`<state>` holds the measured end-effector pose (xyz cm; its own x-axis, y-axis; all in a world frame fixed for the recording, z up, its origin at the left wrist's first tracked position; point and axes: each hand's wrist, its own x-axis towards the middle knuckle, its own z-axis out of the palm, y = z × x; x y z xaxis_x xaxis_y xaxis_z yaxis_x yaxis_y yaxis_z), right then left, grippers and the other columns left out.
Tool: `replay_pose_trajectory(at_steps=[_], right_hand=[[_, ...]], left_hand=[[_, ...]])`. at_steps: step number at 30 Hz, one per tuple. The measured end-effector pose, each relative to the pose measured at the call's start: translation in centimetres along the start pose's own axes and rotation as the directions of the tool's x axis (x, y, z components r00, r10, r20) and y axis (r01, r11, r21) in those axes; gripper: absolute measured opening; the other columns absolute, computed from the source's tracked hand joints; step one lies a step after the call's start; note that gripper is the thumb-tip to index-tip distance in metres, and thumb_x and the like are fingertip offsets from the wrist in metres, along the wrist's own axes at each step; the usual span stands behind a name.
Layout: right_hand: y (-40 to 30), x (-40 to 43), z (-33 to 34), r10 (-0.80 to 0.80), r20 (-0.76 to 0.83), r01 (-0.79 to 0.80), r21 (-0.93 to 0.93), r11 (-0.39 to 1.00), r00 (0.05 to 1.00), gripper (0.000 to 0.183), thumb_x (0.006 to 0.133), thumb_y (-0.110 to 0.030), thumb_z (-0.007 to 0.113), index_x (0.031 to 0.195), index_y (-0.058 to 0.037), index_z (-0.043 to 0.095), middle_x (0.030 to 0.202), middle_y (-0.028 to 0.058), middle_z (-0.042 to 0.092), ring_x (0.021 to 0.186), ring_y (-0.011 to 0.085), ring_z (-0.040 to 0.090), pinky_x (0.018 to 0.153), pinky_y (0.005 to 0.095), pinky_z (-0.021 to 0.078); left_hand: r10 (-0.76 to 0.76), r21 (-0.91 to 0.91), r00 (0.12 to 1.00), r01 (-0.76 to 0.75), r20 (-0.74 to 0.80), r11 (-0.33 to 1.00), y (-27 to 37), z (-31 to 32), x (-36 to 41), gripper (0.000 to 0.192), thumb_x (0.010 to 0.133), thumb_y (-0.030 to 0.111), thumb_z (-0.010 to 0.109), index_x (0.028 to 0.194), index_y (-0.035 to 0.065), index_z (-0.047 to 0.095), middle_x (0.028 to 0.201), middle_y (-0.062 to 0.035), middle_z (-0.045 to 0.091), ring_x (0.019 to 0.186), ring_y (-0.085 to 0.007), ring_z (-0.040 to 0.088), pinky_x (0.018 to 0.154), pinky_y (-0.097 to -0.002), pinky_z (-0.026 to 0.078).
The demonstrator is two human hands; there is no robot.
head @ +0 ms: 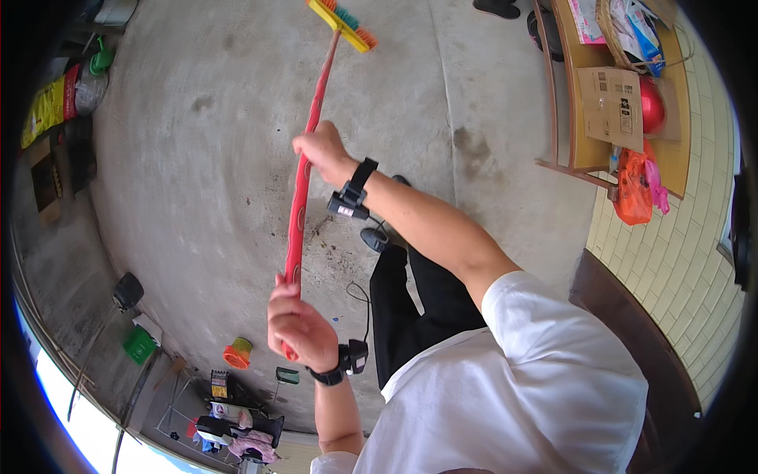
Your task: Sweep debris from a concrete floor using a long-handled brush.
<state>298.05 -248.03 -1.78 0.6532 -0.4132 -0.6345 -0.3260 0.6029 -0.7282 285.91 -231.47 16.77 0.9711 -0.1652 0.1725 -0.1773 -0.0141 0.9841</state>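
A long broom crosses the view, its red patterned handle (299,219) rising from the lower middle to a yellow broom head (339,25) with orange and teal bristles near the top edge. My right hand (323,151) is closed around the handle about midway along. Lower down, my left hand (302,326) grips the handle near its end, whose red tip shows below the fingers. Each wrist wears a black strap with a small device. Small dark debris (323,237) is scattered on the grey concrete floor beside the handle and near my shoes (374,239).
A wooden bench (672,163) with a cardboard box (610,106) and bags stands at the right by a tiled wall. Along the left lie bags and a green watering can (102,58). An orange basket (237,354) and a green dustpan (287,375) are at the lower left.
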Motion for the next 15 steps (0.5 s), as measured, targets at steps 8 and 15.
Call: replay_pose_trajectory(at_steps=[8, 15], right_hand=[[-0.8, 8.1, -13.4, 0.183, -0.309, -0.154, 0.118, 0.981, 0.933, 0.009, 0.063, 0.001, 0.063, 0.065, 0.0004, 0.054, 0.064, 0.007, 0.052, 0.055, 0.0188, 0.051, 0.047, 0.0343, 0.0375], [-3.1, 1.0, -6.0, 0.241, -0.316, -0.161, 0.259, 0.952, 0.918, 0.02, 0.065, 0.001, 0.062, 0.06, -0.0083, 0.046, 0.06, 0.0009, 0.042, 0.05, 0.0138, 0.043, 0.043, 0.0318, 0.0278]], left_hand=[[-0.231, -0.053, 0.926, 0.258, 0.299, 0.965, -9.0, 9.2, 4.3, 0.035, 0.105, 0.019, 0.04, 0.085, -0.0048, 0.054, 0.102, -0.0141, 0.062, 0.112, -0.0266, 0.056, 0.101, -0.0438, 0.043], [-0.188, -0.042, 0.804, 0.255, 0.564, 0.966, -1.0, 1.3, 9.6, 0.032, 0.091, 0.032, 0.067, 0.082, 0.0045, 0.052, 0.108, -0.0184, 0.063, 0.125, -0.0373, 0.049, 0.107, -0.0522, 0.034]])
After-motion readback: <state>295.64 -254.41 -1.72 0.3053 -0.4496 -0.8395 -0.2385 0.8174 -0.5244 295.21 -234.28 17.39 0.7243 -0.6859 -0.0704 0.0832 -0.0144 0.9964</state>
